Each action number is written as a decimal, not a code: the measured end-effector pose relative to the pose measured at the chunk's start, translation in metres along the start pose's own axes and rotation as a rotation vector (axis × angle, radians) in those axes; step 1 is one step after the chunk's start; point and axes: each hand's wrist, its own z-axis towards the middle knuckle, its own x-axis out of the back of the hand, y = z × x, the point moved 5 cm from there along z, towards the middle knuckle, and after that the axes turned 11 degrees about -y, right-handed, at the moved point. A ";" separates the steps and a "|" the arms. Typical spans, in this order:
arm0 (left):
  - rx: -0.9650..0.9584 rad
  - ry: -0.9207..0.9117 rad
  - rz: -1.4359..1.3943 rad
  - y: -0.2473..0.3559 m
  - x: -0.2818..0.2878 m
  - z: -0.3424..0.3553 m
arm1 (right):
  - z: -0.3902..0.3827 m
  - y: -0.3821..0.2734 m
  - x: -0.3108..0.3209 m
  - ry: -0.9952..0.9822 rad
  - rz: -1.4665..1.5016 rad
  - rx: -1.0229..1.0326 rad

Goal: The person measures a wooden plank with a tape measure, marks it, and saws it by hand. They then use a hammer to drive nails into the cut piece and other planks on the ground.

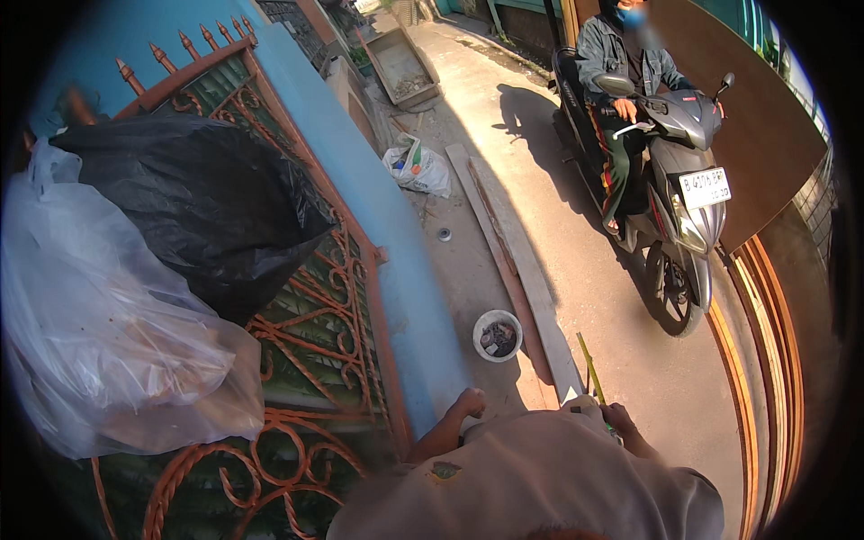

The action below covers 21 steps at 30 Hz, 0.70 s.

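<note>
Yellow catches my eye first: a thin strip [589, 367], a measuring tape by the look of it, sloping up from the right hand [619, 417] just beside the near end of a pale board [533, 288]. As far as I can see from here, those fingers are curled in around the strip's lower end, and a low grip like that would leave its length free to stand along the wood. The left hand [470, 402] is out on the other side of the tan shirt [549, 459], near the foot of the blue wall [405, 315], its fingers drawn in narrow like a loose fist; whether anything is tucked inside I can't tell. The pale board lies lengthwise down the lane with a reddish plank [517, 301] alongside, probably so that they take up little of its width. A round bucket [477, 337] of dark scraps stands between plank and wall, within easy reach, I'd say, of that left hand. A small roll [445, 234] lies farther up the ground, and a white sack [435, 177] slumps beyond it. Against the rust-coloured gate [371, 279], a black bag [193, 198] and a clear bag [108, 315] bulge well above the ground, perhaps hung there to stay off it. Keeping things to that side makes sense: a rider [621, 54] sits on a grey motorbike [693, 126] in the lane, with long timber strips [756, 333] on its far side.
</note>
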 end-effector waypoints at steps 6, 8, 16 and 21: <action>-0.040 -0.033 0.289 -0.048 0.050 0.020 | -0.003 -0.014 -0.014 0.078 0.094 0.102; -0.078 -0.122 0.635 -0.049 0.050 0.020 | 0.005 -0.026 -0.013 0.111 0.016 0.114; 0.072 -0.093 -0.068 -0.015 -0.001 -0.018 | 0.034 -0.085 -0.018 -0.082 -0.146 0.132; 0.115 -0.079 -0.187 -0.009 -0.038 -0.027 | 0.020 -0.114 -0.007 -0.250 -0.456 0.111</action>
